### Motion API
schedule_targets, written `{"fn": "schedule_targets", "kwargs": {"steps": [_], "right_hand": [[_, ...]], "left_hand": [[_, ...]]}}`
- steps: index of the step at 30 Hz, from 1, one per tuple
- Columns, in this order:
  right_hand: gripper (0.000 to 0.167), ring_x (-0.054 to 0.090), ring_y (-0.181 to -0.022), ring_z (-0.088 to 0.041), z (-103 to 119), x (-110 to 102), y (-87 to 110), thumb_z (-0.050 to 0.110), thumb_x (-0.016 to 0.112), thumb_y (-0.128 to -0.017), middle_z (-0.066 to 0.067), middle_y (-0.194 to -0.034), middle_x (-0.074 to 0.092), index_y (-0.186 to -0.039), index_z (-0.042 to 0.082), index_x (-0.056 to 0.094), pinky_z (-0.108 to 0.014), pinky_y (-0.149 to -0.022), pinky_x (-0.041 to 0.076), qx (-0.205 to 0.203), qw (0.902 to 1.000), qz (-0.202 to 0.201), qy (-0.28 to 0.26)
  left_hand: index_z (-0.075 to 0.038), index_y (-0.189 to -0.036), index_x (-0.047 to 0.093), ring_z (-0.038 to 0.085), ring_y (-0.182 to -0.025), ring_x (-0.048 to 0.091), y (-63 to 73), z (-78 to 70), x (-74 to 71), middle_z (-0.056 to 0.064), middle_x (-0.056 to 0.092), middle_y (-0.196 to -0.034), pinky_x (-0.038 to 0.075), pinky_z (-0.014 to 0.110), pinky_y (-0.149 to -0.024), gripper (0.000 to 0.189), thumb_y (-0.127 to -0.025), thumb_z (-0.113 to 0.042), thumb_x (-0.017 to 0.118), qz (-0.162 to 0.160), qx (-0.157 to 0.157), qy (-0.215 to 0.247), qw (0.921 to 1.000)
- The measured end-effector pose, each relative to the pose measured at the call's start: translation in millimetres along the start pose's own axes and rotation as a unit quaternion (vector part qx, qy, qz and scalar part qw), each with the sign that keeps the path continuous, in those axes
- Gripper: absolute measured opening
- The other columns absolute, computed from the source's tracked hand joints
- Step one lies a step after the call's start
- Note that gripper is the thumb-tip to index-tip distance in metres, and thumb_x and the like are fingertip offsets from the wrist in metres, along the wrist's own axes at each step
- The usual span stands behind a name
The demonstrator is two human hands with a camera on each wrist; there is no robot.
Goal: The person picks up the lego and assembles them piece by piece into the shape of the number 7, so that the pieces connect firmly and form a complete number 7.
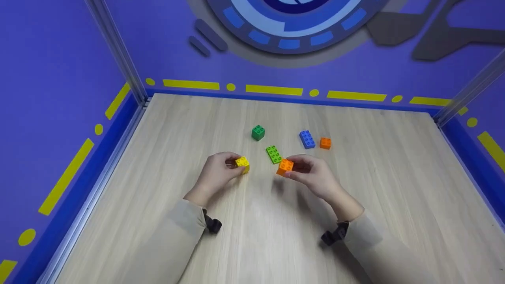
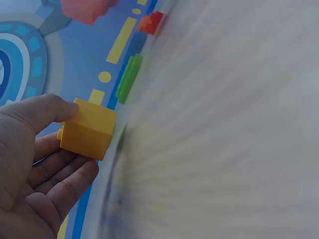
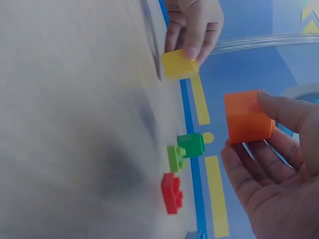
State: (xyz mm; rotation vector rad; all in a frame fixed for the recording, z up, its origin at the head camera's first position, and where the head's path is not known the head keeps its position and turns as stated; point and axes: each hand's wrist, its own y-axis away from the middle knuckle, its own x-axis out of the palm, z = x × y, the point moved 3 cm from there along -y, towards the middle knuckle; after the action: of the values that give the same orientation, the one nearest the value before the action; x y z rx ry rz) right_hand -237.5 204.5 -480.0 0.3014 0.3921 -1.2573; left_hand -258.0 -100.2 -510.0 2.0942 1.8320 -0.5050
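My left hand (image 1: 217, 171) pinches a yellow cube-shaped toy brick (image 1: 242, 164) between thumb and fingers, studs showing. In the left wrist view the yellow brick's smooth sides face the camera; whether it touches the table I cannot tell. To the right, my right hand (image 1: 315, 175) holds an orange brick (image 1: 285, 167) of similar shape above the tabletop, its shadow falling below. Just behind the orange brick lies a flat lime-green brick (image 1: 273, 154). The right wrist view also shows a red brick (image 3: 172, 193) on the table, which I cannot make out in the head view.
Farther back on the wooden table (image 1: 197, 118) stand a dark green brick (image 1: 258, 133), a longer blue brick (image 1: 307, 139) and a small orange brick (image 1: 325, 143). Blue panels (image 1: 276, 73) with yellow marks enclose the back and sides.
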Motion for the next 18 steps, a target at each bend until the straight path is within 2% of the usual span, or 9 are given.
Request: {"fn": "schedule_targets", "kwargs": {"steps": [3, 9, 11, 16, 18], "right_hand": [[0.045, 0.076, -0.119, -0.029, -7, -1, 9.7, 0.015, 0.087, -0.101, -0.016, -0.136, 0.079, -0.143, 0.004, 0.074, -0.015, -0.098, 0.06, 0.006, 1.0, 0.003, -0.004], [0.046, 0.076, -0.122, -0.028, -13, -1, 20.8, 0.017, 0.089, -0.1, -0.015, -0.138, 0.079, -0.142, 0.006, 0.075, -0.016, -0.101, 0.06, 0.025, 0.9996, 0.014, -0.003], [0.047, 0.076, -0.124, -0.028, -13, 1, 23.6, 0.019, 0.09, -0.099, -0.013, -0.138, 0.079, -0.142, 0.008, 0.076, -0.018, -0.102, 0.061, 0.03, 0.9994, 0.02, -0.002], [0.047, 0.076, -0.124, -0.026, -13, 7, 30.3, 0.025, 0.091, -0.099, -0.009, -0.137, 0.08, -0.142, 0.012, 0.077, -0.02, -0.104, 0.061, 0.029, 0.9987, 0.043, -0.003], [0.046, 0.075, -0.123, -0.025, -16, 10, 32.8, 0.025, 0.09, -0.1, -0.009, -0.136, 0.08, -0.142, 0.011, 0.077, -0.022, -0.105, 0.061, 0.022, 0.9981, 0.057, -0.001]], "left_hand": [[-0.006, -0.134, 0.081, 0.029, -0.125, 0.079, 6.4, -8.3, 3.5, 0.013, 0.08, -0.135, 0.066, 0.039, -0.109, 0.036, -0.099, -0.011, 0.087, 0.006, 0.008, 0.026, 0.9996], [-0.005, -0.135, 0.079, 0.029, -0.128, 0.077, 14.5, -32.9, 9.6, 0.012, 0.076, -0.137, 0.065, 0.036, -0.11, 0.038, -0.099, -0.009, 0.088, 0.017, 0.049, 0.056, 0.9971], [-0.005, -0.136, 0.079, 0.029, -0.128, 0.077, 18.7, -42.1, 12.1, 0.013, 0.076, -0.137, 0.064, 0.04, -0.112, 0.039, -0.098, -0.009, 0.088, 0.021, 0.064, 0.065, 0.9956], [-0.007, -0.133, 0.08, 0.028, -0.126, 0.079, 31.7, -66.1, 17.8, 0.011, 0.077, -0.135, 0.065, 0.037, -0.109, 0.037, -0.098, -0.01, 0.089, 0.033, 0.105, 0.069, 0.9915], [-0.008, -0.133, 0.081, 0.027, -0.125, 0.08, 36.7, -74.2, 20.3, 0.009, 0.078, -0.135, 0.065, 0.032, -0.107, 0.036, -0.098, -0.011, 0.089, 0.037, 0.121, 0.064, 0.9899]]}}
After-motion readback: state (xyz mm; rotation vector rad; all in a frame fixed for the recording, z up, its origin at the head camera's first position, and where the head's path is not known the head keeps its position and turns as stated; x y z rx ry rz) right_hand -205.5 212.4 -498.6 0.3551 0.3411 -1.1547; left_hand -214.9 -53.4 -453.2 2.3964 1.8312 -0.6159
